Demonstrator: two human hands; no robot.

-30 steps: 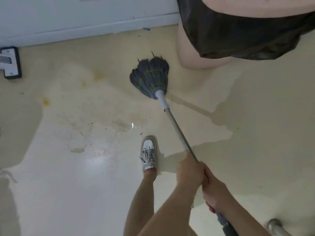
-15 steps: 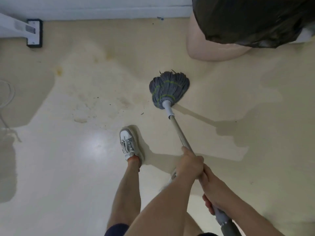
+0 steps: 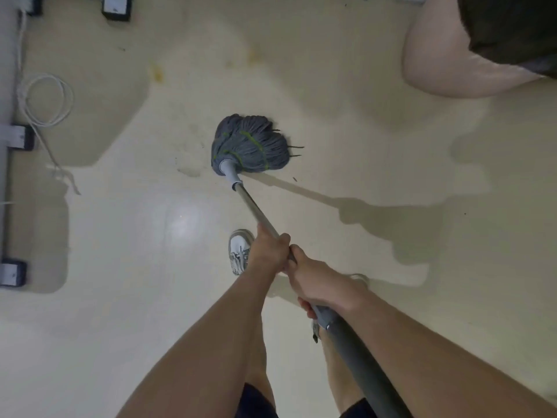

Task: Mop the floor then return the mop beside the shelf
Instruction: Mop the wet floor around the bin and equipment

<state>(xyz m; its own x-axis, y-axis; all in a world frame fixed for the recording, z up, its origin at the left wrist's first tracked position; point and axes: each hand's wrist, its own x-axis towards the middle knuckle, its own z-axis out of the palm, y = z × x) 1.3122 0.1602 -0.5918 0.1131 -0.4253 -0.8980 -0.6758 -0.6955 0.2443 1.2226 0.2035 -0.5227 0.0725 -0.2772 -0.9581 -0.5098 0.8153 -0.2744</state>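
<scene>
A grey string mop head (image 3: 250, 144) with green stitching lies pressed on the cream floor (image 3: 346, 140) in the middle of the view. Its metal handle (image 3: 251, 205) runs down and right into my hands. My left hand (image 3: 269, 251) is closed around the handle higher up. My right hand (image 3: 319, 282) grips it just below, where the shaft widens into a grey plastic section (image 3: 355, 348). Faint brown and yellow stains (image 3: 158, 73) mark the floor left of the mop head.
Black-and-white furniture feet (image 3: 21, 137) line the left edge, with a looped white cable (image 3: 48, 99) beside them. A pale bin with a dark liner bag (image 3: 452, 52) stands at the top right. My white shoe (image 3: 239, 251) is planted below the mop head.
The mop head has swept left and toward me across the stained patch, its strands now fanning right. The view has swung so the furniture feet now sit along the left edge.
</scene>
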